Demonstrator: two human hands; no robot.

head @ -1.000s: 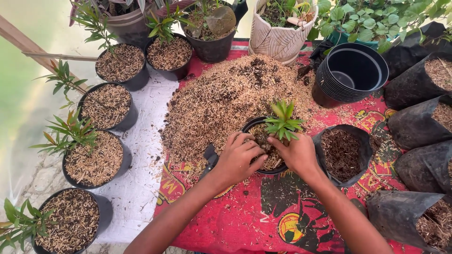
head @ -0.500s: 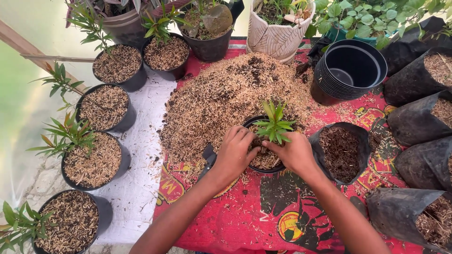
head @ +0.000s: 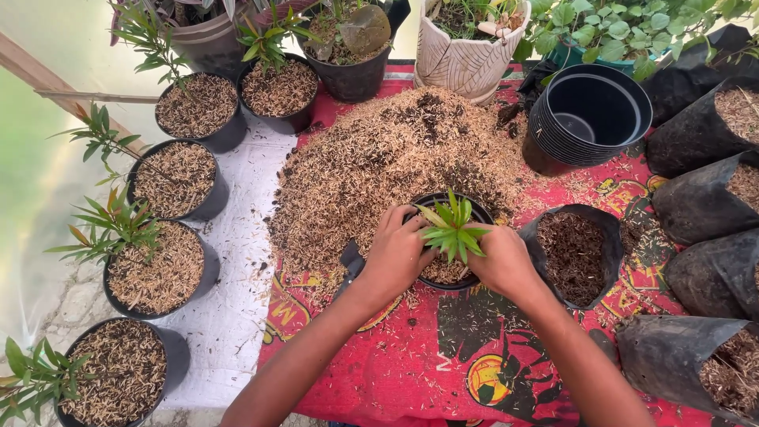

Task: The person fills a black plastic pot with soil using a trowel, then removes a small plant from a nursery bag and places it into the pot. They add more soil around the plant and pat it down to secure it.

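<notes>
Both hands have closed in tighter around the seedling (head: 451, 229) since the earlier frame. The left hand (head: 399, 257) and right hand (head: 500, 259) press mix in the black pot (head: 474, 207) at frame centre, fingers together, clamped on nothing. Firming is in hand; next calls for even pressure, keeping the stem upright.

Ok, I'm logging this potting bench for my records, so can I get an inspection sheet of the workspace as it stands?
Surface: red patterned cloth beside a white sheet, strewn with husk bits.
Job's things: small black pot with a green seedling; husk mix pile behind it.
Clutter: stack of empty black pots; filled black grow bags on the right; a trowel-like tool, partly hidden.
Hands: left hand and right hand press the mix either side of the seedling, fingers bent.
Cables: nothing seen.
Surroundings: potted seedlings in a row on the left; white carved planter at the back.
</notes>
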